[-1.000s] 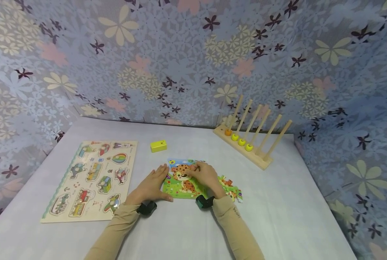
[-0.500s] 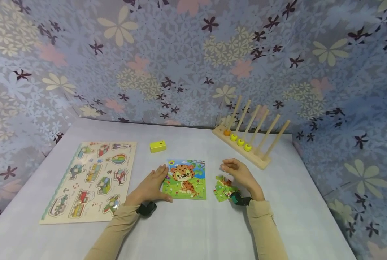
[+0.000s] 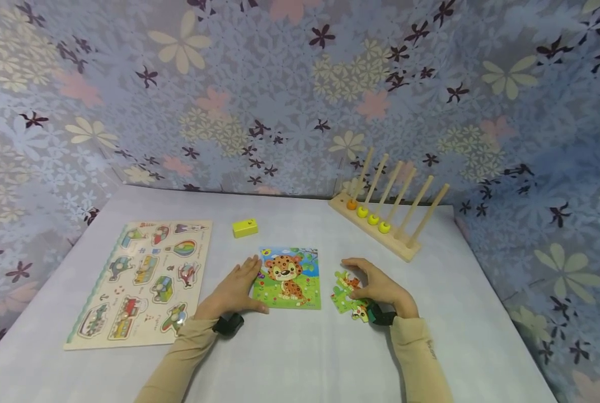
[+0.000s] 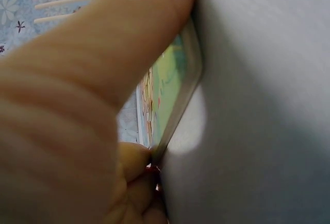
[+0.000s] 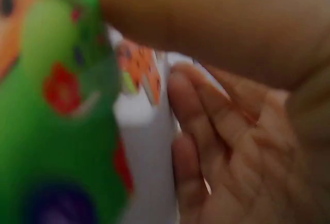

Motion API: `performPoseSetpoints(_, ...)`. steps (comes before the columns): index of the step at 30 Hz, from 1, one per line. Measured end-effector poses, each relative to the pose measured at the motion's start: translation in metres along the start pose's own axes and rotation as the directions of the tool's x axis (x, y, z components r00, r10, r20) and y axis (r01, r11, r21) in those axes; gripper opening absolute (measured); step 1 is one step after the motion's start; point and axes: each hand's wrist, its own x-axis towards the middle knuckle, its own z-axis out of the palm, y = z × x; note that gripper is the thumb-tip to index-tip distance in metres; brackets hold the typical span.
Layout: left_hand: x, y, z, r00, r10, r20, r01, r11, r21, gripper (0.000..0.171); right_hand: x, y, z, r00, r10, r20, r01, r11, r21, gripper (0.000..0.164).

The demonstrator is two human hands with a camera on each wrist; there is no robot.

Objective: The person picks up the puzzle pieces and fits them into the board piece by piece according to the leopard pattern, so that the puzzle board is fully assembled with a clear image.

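Observation:
A square puzzle board [image 3: 291,279] with a leopard picture lies flat on the table in the head view. My left hand [image 3: 233,288] rests at its left edge, fingers stretched along the side and thumb spread toward the near corner. The left wrist view shows that thumb close over the board's edge [image 4: 178,92]. To the right, loose jigsaw pieces [image 3: 344,299] lie in a small heap. Over their right side is my right hand [image 3: 383,288], thumb and fingers apart. Its wrist view has a blurred green piece [image 5: 56,146] up close and an orange spotted piece [image 5: 139,66] beyond.
A wooden peg puzzle board [image 3: 144,280] with vehicle shapes lies at the left. Behind the leopard board sits a yellow block [image 3: 245,227]. A wooden stand [image 3: 399,246] with upright rods and several small beads stands at the back right, before the floral backdrop [image 3: 300,101].
My right hand has left the leopard board, moved right, and come down beside the loose pieces with its fingers spread. My left hand has stayed in place.

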Motion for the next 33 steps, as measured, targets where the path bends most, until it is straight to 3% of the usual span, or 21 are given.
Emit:
performPoseSetpoints(4,0.000,0.000,0.001,1.000,0.000,-0.008,0.000,1.000,0.001,0.116,0.001,-0.004,0.007,0.996,0.048,-0.074,-0.050,0.999,-0.017,0.071)
performPoseSetpoints(9,0.000,-0.001,0.001,1.000,-0.004,-0.005,0.004,1.000,-0.004,0.116,0.006,-0.012,0.012,0.970,0.123,-0.210,-0.149,0.982,-0.115,0.059)
performPoseSetpoints(15,0.000,0.000,0.001,1.000,-0.007,-0.009,0.007,1.000,-0.007,0.116,0.009,-0.021,0.015,0.956,0.157,-0.249,-0.204,0.964,-0.173,0.059)
performPoseSetpoints(21,0.000,-0.002,0.000,1.000,-0.001,-0.009,0.001,1.000,-0.006,0.116,0.012,-0.021,0.015,0.917,0.258,-0.305,-0.299,0.950,-0.095,0.060)
performPoseSetpoints(28,-0.001,-0.005,0.001,1.000,0.014,-0.019,-0.014,1.000,-0.001,0.117,0.032,-0.025,0.023,0.899,0.285,-0.333,-0.302,0.953,0.000,0.040)
performPoseSetpoints(33,0.000,-0.005,0.003,1.000,0.023,-0.015,-0.022,1.000,0.003,0.116,0.051,-0.042,0.039,0.924,0.217,-0.314,-0.216,0.976,0.041,0.038)
